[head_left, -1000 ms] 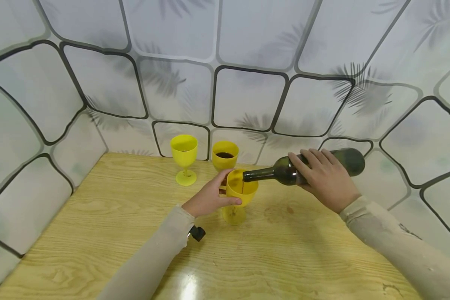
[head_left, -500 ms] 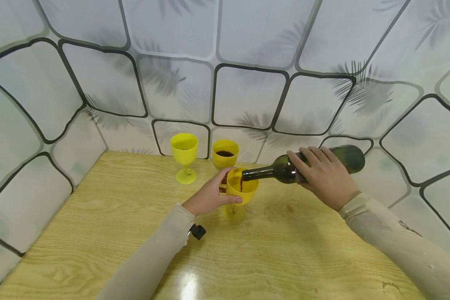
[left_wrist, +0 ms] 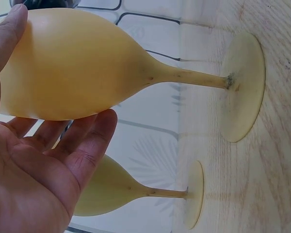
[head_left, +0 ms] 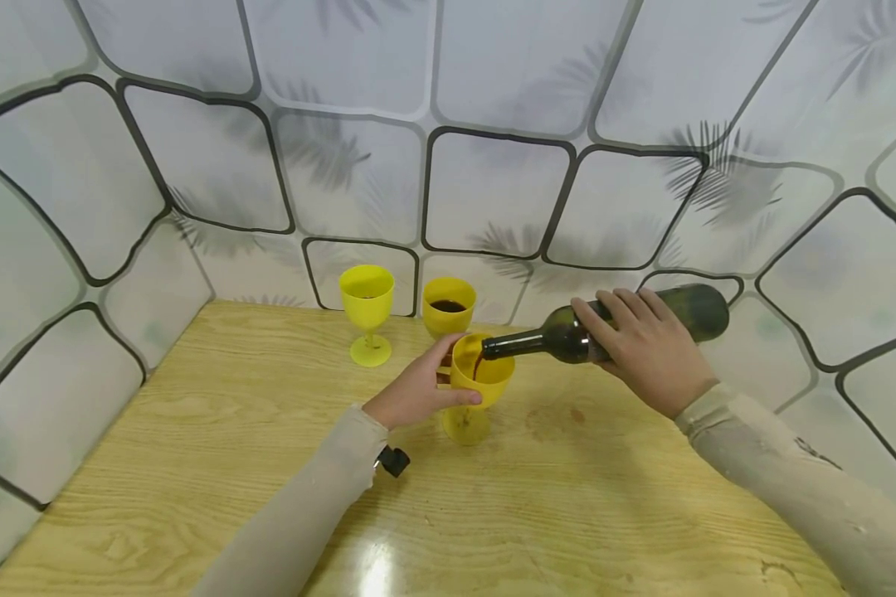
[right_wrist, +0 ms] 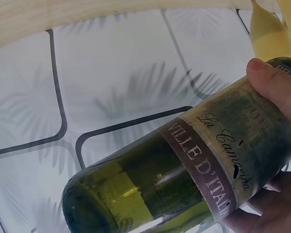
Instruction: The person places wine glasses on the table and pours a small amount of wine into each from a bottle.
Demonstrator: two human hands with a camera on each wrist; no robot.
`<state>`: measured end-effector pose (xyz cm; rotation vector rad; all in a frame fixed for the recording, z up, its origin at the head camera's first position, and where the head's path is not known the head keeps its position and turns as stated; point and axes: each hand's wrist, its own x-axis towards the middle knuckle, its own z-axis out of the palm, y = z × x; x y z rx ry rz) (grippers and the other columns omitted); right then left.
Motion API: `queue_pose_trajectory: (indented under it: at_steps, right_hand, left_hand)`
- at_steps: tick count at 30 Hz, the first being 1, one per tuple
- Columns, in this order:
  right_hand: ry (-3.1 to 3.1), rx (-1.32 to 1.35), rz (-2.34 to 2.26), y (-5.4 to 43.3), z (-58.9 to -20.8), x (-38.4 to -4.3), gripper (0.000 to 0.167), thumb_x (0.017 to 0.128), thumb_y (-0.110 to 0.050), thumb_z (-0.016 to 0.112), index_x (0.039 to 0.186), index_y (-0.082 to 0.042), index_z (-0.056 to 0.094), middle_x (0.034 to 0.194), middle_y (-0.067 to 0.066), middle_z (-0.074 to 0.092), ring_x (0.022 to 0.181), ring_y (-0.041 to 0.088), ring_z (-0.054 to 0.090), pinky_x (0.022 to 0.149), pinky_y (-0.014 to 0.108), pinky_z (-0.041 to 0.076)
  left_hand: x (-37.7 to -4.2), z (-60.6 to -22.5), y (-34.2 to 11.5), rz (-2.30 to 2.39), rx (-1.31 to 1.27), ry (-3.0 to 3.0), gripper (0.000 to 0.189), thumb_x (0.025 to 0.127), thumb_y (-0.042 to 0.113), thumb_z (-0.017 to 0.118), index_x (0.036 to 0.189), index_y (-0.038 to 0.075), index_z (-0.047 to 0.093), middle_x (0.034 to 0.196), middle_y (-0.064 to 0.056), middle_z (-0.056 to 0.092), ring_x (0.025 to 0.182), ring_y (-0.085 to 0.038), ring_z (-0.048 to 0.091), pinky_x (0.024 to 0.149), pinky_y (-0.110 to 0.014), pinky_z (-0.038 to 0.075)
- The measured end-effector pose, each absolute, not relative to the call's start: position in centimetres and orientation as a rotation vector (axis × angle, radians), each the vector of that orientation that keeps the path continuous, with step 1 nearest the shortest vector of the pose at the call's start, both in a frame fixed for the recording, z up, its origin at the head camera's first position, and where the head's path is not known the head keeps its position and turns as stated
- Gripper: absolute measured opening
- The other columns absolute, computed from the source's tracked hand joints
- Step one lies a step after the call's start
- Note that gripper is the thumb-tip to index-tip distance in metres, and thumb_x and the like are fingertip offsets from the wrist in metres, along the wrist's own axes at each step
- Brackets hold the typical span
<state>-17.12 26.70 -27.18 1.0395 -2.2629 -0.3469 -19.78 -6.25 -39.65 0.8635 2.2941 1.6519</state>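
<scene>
My left hand (head_left: 416,390) holds a yellow goblet (head_left: 499,386) by its bowl, thumb on the near side and fingers round the back. In the left wrist view the foot of this goblet (left_wrist: 245,92) rests on the table. My right hand (head_left: 653,355) grips a dark green wine bottle (head_left: 565,337) around its labelled body. The bottle lies nearly level, base slightly raised, with its mouth over the goblet's rim. A thin stream of dark red liquid (head_left: 478,365) runs from the mouth into the bowl. How full that goblet is, I cannot tell.
Behind stand a yellow goblet with dark liquid (head_left: 448,326), partly hidden by the held one, and another yellow goblet (head_left: 367,313) to its left. A patterned wall (head_left: 358,182) closes off the back of the wooden table (head_left: 231,414). A black device (head_left: 393,462) sits at my left wrist.
The bottle's base has risen slightly, tilting it a little more. The liquid stream has thickened and now slants to the left. My left hand and the goblet have stayed in place.
</scene>
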Motion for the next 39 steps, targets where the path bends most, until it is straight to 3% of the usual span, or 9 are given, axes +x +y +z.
queue_pose_trajectory:
  at_steps: [20,39]
  right_hand:
    - [-2.269,1.022,-0.356,26.74,-27.19,-17.01,0.08,0.075,-0.019,0.093,0.143,-0.005,0.055,0.124,0.029,0.061,0.114,0.048,0.057,0.098,0.06,0.046]
    - [-2.272,1.0,-0.406,26.72,-26.75,-16.73,0.093,0.068,-0.016,0.098,0.147,-0.006,0.052,0.129,0.03,0.059,0.12,0.048,0.053,0.106,0.061,0.042]
  left_hand:
    - [-19.59,-39.4,-6.31,1.654,0.874,2.283,0.092,0.088,0.044,0.081,0.161,0.024,0.029,0.147,0.001,0.05,0.129,-0.021,0.054,0.109,-0.042,0.048]
    - [-19.73,-39.53,-6.28,1.655,0.869,2.279,0.094,0.088,0.045,0.081,0.162,0.023,0.027,0.149,0.001,0.049,0.131,-0.021,0.052,0.109,-0.041,0.048]
